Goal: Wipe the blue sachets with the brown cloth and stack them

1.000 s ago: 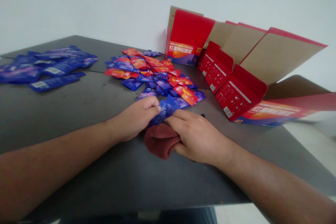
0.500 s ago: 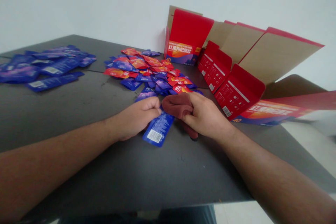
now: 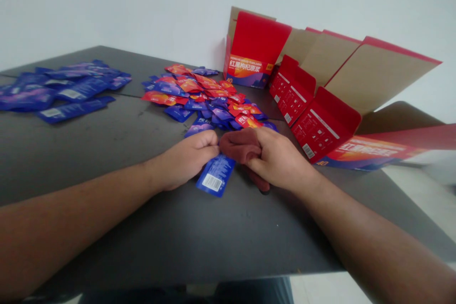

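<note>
My left hand is closed, its thumb and fingers pinching the upper end of a blue sachet. The sachet hangs with its barcode side toward me and its lower end pointing at the table's front edge. In my right hand a folded brown-red cloth is gripped; it presses against the top of the sachet and covers that part. Just beyond both hands lies a mixed pile of blue and red sachets.
A second heap of blue sachets lies at the far left of the dark table. Red cartons with raised flaps stand along the right side. One more carton stands against the white wall behind the pile.
The blue sachet's lower end has shifted very slightly right and up. Both hands keep their grips in nearly the same place.
</note>
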`<state>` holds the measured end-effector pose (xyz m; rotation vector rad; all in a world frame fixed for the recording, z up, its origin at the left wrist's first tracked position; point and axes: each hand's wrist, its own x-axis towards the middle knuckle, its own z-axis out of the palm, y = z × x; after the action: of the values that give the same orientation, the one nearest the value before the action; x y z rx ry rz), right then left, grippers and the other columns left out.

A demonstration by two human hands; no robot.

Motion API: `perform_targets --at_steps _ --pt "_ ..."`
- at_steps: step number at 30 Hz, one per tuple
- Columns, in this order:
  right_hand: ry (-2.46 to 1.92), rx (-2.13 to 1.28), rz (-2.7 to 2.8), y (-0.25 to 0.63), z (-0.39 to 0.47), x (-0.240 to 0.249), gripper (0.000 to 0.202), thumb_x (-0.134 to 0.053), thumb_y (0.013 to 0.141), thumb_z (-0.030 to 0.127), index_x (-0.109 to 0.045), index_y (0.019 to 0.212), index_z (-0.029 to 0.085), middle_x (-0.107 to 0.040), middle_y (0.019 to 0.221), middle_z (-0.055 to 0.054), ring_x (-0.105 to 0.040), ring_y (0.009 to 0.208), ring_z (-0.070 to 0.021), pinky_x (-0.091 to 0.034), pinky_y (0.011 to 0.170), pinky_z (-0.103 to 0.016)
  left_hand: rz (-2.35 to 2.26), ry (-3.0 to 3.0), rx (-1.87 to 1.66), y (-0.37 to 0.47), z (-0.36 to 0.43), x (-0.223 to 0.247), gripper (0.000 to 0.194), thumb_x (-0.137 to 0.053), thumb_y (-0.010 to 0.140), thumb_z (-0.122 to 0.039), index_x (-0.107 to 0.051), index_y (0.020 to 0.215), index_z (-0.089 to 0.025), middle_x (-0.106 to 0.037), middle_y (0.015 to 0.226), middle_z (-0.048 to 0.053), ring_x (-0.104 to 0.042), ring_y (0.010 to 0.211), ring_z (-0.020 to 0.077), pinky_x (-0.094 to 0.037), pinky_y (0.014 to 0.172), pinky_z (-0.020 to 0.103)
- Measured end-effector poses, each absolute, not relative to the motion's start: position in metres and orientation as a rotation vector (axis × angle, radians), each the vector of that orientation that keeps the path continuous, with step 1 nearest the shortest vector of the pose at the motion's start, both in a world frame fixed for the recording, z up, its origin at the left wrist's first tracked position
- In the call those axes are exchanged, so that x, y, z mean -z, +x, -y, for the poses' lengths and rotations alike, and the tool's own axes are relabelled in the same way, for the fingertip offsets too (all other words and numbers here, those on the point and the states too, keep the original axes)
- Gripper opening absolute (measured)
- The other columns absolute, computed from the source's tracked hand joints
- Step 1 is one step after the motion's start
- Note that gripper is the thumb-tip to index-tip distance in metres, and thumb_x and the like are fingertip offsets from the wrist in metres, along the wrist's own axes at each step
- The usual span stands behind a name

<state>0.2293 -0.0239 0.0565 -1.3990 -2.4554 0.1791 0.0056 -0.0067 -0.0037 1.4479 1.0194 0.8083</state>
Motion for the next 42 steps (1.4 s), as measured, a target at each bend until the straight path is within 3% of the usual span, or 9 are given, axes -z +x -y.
perform_targets --at_steps 3,12,16,20,25,27,31,38,42 --pt "-1.290 -0.133 2.572 0.222 0.035 -0.052 0.017 -0.064 0.080 0.022 -0.061 0.097 0.018 -0.065 0.096 -0.007 -0.060 0.089 -0.0210 -0.047 0.077 -0.032 -1.068 1.401 -0.865 0.007 0.005 0.003 0.019 -0.059 0.087 -0.031 -0.046 0.078 -0.021 -0.045 0.067 -0.003 -0.042 0.057 0.0121 -0.028 0.050 0.025" --pt "-1.019 -0.224 2.812 0.216 0.048 -0.053 0.025 -0.064 0.083 0.022 -0.063 0.108 0.020 -0.065 0.105 -0.006 -0.061 0.097 -0.0218 -0.048 0.082 -0.032 -1.095 1.439 -0.902 0.007 0.004 -0.001 0.018 -0.058 0.087 -0.030 -0.048 0.076 -0.020 -0.045 0.070 -0.003 -0.042 0.061 0.0113 -0.034 0.053 0.025" --pt "-1.276 -0.127 2.531 0.228 0.029 -0.053 0.022 -0.063 0.082 0.022 -0.065 0.104 0.018 -0.068 0.100 -0.008 -0.062 0.094 -0.0232 -0.049 0.080 -0.034 -1.022 1.327 -0.834 0.005 0.005 0.002 0.016 -0.061 0.086 -0.028 -0.048 0.080 -0.021 -0.045 0.066 -0.004 -0.043 0.056 0.0109 -0.033 0.049 0.023" --pt "-1.373 -0.230 2.149 0.244 0.005 -0.050 0.037 -0.061 0.087 0.025 -0.067 0.124 0.023 -0.073 0.107 -0.006 -0.066 0.098 -0.0235 -0.050 0.085 -0.036 -0.928 1.226 -0.789 0.009 0.008 0.000 0.018 -0.061 0.090 -0.031 -0.047 0.082 -0.021 -0.045 0.063 -0.005 -0.040 0.049 0.0091 -0.034 0.046 0.021" --pt "-1.202 -0.679 1.632 0.249 -0.009 -0.044 0.034 -0.068 0.086 0.043 -0.066 0.112 0.020 -0.074 0.107 -0.007 -0.069 0.095 -0.0231 -0.055 0.086 -0.039 -0.849 0.951 -0.861 0.015 0.011 -0.019 0.007 -0.053 0.090 -0.017 -0.048 0.086 -0.019 -0.057 0.073 0.000 -0.059 0.060 0.0131 -0.054 0.057 0.027" --pt "-1.093 -0.836 1.517 0.247 -0.006 -0.043 0.037 -0.070 0.085 0.048 -0.064 0.110 0.022 -0.073 0.110 -0.006 -0.069 0.096 -0.0226 -0.055 0.087 -0.039 -0.858 0.857 -0.822 0.013 0.011 -0.026 0.001 -0.051 0.093 -0.021 -0.050 0.092 -0.021 -0.058 0.073 0.000 -0.062 0.060 0.0174 -0.056 0.052 0.032" --pt "-0.989 -1.006 1.601 0.243 0.005 -0.044 0.042 -0.075 0.082 0.055 -0.065 0.105 0.022 -0.073 0.104 -0.005 -0.068 0.093 -0.0218 -0.056 0.086 -0.038 -0.666 0.707 -0.615 0.000 0.007 -0.027 0.017 -0.051 0.094 -0.037 -0.054 0.090 -0.021 -0.048 0.060 -0.002 -0.049 0.044 0.0140 -0.044 0.036 0.023" --pt "-0.791 -1.173 1.975 0.236 0.024 -0.049 0.035 -0.077 0.084 0.048 -0.069 0.102 0.018 -0.069 0.092 -0.002 -0.063 0.081 -0.0161 -0.054 0.074 -0.028 -0.497 0.594 -0.200 -0.008 0.005 -0.018 0.029 -0.050 0.093 -0.040 -0.060 0.081 -0.016 -0.050 0.056 0.002 -0.044 0.039 0.0121 -0.037 0.030 0.019" --pt "-0.784 -1.256 1.943 0.232 0.030 -0.054 0.035 -0.078 0.083 0.047 -0.069 0.101 0.018 -0.070 0.092 -0.002 -0.065 0.082 -0.0167 -0.054 0.074 -0.028 -0.583 0.663 -0.242 -0.004 0.008 -0.018 0.036 -0.054 0.091 -0.047 -0.062 0.083 -0.013 -0.058 0.063 0.006 -0.050 0.043 0.0137 -0.039 0.031 0.021"
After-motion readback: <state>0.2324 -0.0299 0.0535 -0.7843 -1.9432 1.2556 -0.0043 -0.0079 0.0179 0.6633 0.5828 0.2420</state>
